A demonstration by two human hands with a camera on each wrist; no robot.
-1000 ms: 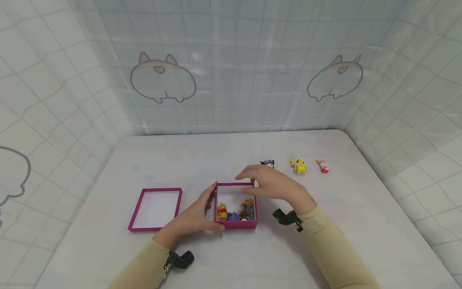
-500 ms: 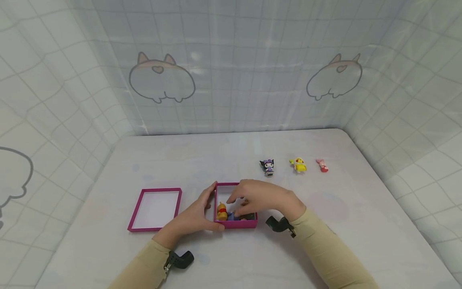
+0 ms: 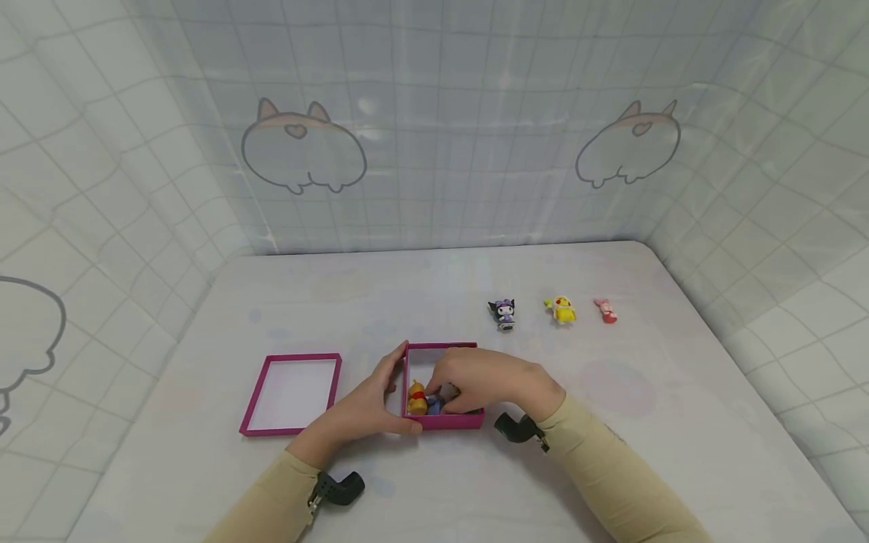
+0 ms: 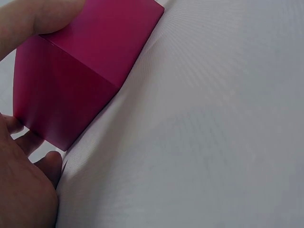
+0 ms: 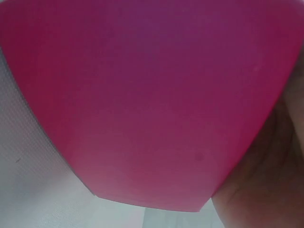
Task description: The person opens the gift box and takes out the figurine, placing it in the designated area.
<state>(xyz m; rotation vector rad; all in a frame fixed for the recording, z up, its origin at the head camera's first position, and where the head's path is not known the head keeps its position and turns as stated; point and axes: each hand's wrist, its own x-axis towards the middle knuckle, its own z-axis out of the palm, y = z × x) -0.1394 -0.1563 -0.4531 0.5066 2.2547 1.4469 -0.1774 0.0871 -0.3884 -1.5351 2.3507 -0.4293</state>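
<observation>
In the head view a magenta box (image 3: 444, 424) with a white inside stands open-topped at the middle of the table. My left hand (image 3: 363, 407) holds it by its left side, thumb at the front wall and fingers at the far left corner. The left wrist view shows that thumb on the box (image 4: 90, 52). My right hand (image 3: 485, 378) reaches down into the box, fingers curled about a small blue-grey donkey figurine (image 3: 434, 405). Beside it a yellow bear figurine (image 3: 417, 400) with a red top sits at the left. The right hand hides the other figurines in the box.
A matching magenta-rimmed lid (image 3: 292, 394) lies left of the left hand, white inside up. Toward the back right are a black-and-purple figurine (image 3: 504, 313), a yellow figurine (image 3: 561, 309) and a pink-and-red figurine (image 3: 606, 311). Tiled-pattern curtains (image 3: 434, 136) surround the table.
My right hand has come down from above the box's far right edge into it, and its fingers have closed in on the blue-grey figurine. The left hand and box have stayed put.
</observation>
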